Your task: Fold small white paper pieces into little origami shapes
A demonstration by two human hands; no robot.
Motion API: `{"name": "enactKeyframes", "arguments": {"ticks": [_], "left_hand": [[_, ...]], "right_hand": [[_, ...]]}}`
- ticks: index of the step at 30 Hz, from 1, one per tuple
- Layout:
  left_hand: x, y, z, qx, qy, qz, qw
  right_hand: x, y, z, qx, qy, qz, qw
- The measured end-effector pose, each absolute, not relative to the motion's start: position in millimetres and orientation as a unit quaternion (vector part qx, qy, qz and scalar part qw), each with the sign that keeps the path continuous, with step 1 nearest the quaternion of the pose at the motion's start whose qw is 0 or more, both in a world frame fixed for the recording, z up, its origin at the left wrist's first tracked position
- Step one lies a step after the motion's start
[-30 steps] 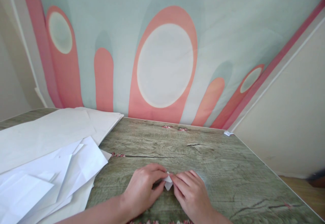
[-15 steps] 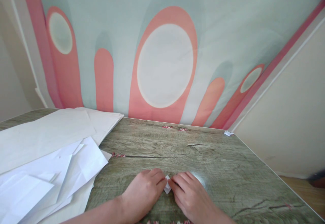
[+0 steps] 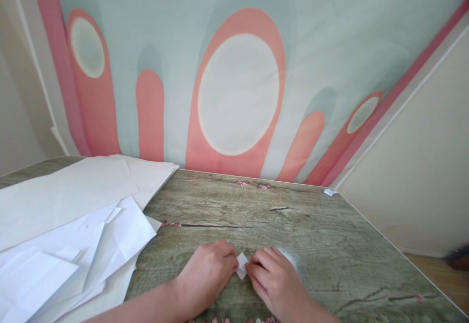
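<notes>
A small folded piece of white paper (image 3: 242, 266) lies on the wood-patterned table (image 3: 311, 235) near its front edge. My left hand (image 3: 208, 276) is curled with its fingertips pinched on the paper's left side. My right hand (image 3: 276, 280) mirrors it, fingers bent and pressed on the paper's right side. Most of the little piece is covered by the fingers; only a small diamond of white shows between the two hands.
A loose pile of white paper sheets (image 3: 69, 225) covers the table's left part. A tiny white scrap (image 3: 330, 192) lies at the far right corner. A pink and pale blue patterned cloth (image 3: 238, 78) hangs behind the table. The table's right edge drops to the floor.
Both hands have drawn closer together and pressed lower onto the small paper, which now lies flatter and shows less than a second ago.
</notes>
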State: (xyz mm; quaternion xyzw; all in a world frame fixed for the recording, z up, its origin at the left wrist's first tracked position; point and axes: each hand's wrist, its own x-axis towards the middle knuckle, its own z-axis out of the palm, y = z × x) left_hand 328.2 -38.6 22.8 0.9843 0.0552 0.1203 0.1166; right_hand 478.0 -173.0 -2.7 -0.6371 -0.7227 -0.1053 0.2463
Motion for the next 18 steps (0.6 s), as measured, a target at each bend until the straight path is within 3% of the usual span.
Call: {"name": "enactKeyframes", "arguments": {"ticks": [9,18], "left_hand": [[333,-33,27,0.95,0.136,0.106,0.26],[340,-38,27,0.957,0.184,0.089,0.208]], "right_hand": [[474,-173,4,-0.717,-0.62,0.06,0.312],[473,-165,8,-0.756,-0.579,0.082,0.295]]}}
